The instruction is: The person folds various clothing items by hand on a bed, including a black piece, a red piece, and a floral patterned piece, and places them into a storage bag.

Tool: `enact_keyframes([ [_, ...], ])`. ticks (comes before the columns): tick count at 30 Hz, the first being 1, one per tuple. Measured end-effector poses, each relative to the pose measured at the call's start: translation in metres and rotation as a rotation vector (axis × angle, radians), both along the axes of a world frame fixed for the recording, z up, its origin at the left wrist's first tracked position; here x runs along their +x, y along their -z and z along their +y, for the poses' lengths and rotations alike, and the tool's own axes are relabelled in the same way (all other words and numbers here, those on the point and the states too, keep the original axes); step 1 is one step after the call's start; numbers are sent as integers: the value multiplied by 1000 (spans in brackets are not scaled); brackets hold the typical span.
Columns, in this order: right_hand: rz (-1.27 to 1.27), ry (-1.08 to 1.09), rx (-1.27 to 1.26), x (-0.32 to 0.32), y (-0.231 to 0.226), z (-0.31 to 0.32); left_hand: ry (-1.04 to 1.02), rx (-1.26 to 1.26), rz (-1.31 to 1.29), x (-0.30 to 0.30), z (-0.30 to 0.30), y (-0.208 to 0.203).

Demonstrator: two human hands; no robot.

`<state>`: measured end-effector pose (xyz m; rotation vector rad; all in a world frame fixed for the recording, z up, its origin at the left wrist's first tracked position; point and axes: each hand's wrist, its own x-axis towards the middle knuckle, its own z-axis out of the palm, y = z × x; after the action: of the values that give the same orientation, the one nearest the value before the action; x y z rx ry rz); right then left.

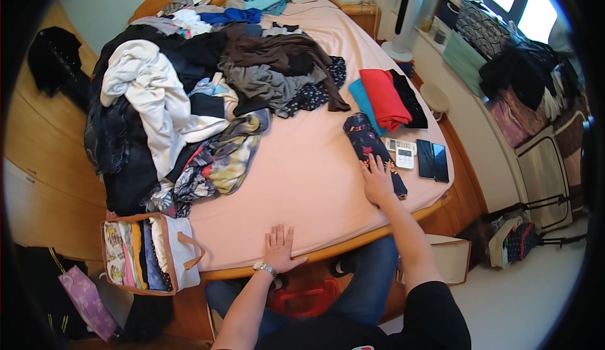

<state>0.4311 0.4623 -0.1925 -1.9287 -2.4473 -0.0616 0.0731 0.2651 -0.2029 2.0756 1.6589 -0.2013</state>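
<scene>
The folded dark flowery cloth (373,151) is pressed flat by the open right hand (378,183). The open left hand (279,249) is laid flat, holding nothing, at the bed's (302,186) front edge.

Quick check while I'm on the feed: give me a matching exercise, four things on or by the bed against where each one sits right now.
Things:
1. Dark floral folded garment
2. Red folded garment
3. Two dark flat phones
4. Brown-trimmed fabric storage box of rolled clothes

Places:
A. Off the bed's near-left corner
B. Under the right hand
C. At the bed's right edge, beside a white remote
D. Between a teal and a black folded garment

Pairs: 1-B, 2-D, 3-C, 4-A
</scene>
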Motion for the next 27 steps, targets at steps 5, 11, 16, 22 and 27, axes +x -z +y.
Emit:
enact_keyframes([
  [5,107,11,-32,-37,-60,10,-13,8,-37,-16,-9,-3],
  [11,67,-16,85,-31,-4,32,0,63,-88,-22,-6,-4],
  [16,6,32,19,-47,-17,45,-385,215,107,-78,16,-4],
  [22,323,-97,61,-167,-45,148,-449,151,78,-141,56,9],
  [27,462,-89,236,-304,-15,275,-458,111,7,-167,75,52],
])
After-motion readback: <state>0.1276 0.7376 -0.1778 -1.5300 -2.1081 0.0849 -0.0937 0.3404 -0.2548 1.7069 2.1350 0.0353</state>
